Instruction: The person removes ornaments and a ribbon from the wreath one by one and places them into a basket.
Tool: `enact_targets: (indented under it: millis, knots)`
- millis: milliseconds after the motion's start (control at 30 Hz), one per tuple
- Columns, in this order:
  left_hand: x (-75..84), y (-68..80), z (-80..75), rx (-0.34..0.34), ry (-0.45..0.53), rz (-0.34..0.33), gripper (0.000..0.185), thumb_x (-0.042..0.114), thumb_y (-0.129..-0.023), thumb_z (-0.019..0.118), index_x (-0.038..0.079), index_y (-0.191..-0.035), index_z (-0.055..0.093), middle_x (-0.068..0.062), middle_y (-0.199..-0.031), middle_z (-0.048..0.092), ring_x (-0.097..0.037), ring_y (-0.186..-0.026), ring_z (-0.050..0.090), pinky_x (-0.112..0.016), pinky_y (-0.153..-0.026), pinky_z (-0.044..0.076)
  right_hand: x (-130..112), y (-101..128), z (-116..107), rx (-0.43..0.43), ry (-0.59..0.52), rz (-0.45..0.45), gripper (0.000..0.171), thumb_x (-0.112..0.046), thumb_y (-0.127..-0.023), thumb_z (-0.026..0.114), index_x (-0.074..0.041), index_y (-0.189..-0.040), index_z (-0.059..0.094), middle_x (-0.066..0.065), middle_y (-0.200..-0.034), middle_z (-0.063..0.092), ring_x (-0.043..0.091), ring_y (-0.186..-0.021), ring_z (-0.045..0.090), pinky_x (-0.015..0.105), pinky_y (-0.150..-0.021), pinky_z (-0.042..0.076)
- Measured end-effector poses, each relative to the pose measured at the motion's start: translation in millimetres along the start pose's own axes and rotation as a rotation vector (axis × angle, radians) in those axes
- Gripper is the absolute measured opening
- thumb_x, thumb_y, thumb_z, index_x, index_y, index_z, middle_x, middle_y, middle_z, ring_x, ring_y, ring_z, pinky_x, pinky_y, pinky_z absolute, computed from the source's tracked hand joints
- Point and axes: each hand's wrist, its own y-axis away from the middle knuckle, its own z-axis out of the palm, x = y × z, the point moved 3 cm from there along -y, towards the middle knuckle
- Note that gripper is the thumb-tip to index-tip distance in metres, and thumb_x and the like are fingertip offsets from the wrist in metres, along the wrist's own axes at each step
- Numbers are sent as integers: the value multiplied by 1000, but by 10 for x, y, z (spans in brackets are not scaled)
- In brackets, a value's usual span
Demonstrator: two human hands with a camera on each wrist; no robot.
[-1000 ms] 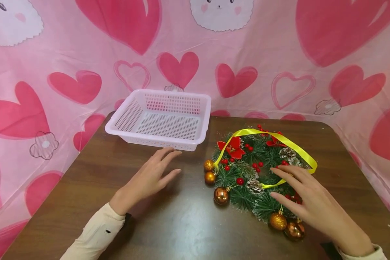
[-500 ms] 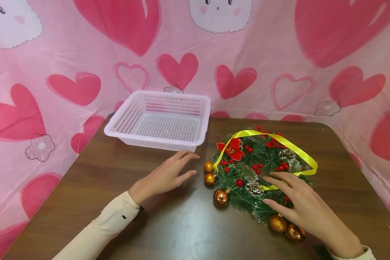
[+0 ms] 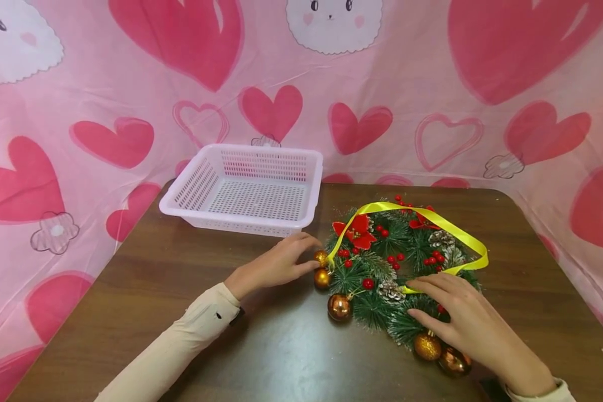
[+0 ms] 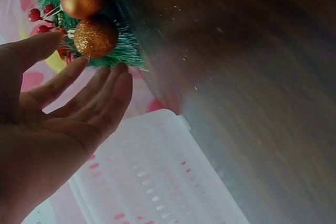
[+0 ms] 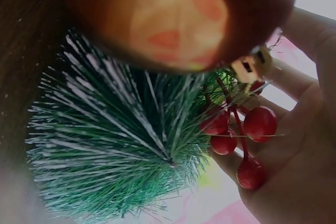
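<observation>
A green Christmas wreath [image 3: 372,314] lies on the table with red poinsettias, berries, pine cones and baubles. A yellow ribbon [image 3: 454,229] loops over it. My left hand [image 3: 276,263] is at the wreath's left edge, fingertips right by two small gold baubles; in the left wrist view, thumb and fingers stand apart around the glittery bauble [image 4: 95,36]. Over the lower right of the wreath, my right hand [image 3: 464,315] spreads its fingers loosely. The right wrist view has its palm beside red berries [image 5: 260,123] and a shiny copper bauble [image 5: 173,30].
A white plastic basket [image 3: 248,228] with slotted sides stands at the back left of the brown wooden table [image 3: 281,357]. Behind the table hangs a pink cloth [image 3: 331,78] printed with hearts.
My left hand has moved right, from in front of the basket to the wreath's left baubles. My right hand has shifted slightly left over the wreath. The wreath and basket stay put.
</observation>
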Motion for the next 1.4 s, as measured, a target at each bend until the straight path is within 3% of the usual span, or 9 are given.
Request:
enact_targets:
  millis: [233, 600, 1200, 1400]
  knots:
    - [18, -40, 64, -47, 3, -41, 35, 20, -94, 69, 5, -125, 62, -8, -125, 62, -22, -118, 57, -37, -102, 46, 36, 20, 23, 24, -9, 5, 47, -31, -74, 87, -15, -115, 72, 0, -112, 69, 25, -102, 62, 54, -91, 45]
    - [25, -19, 129, -22, 21, -27, 29, 10, -92, 71, 7, -118, 58, -4, -111, 68, -17, -104, 64, -33, -92, 52, 35, 71, 63, 11, -15, 47, 42, -34, -77, 85, -18, -114, 72, -2, -111, 68, 25, -105, 60, 55, -94, 42]
    - [64, -36, 15, 11, 14, 26, 31, 12, -93, 70, 2, -121, 62, -8, -118, 68, -20, -111, 62, -35, -99, 49, 61, 96, 64, 19, -15, 61, 39, -34, -77, 84, -16, -110, 73, 0, -108, 68, 25, -103, 59, 54, -94, 40]
    - [84, -28, -33, 33, 15, 59, 31, 12, -93, 70, 2, -121, 62, -7, -115, 68, -18, -106, 63, -34, -95, 50, 58, 99, 69, 18, -15, 65, 39, -35, -77, 84, -15, -110, 74, 0, -108, 68, 25, -104, 59, 55, -94, 40]
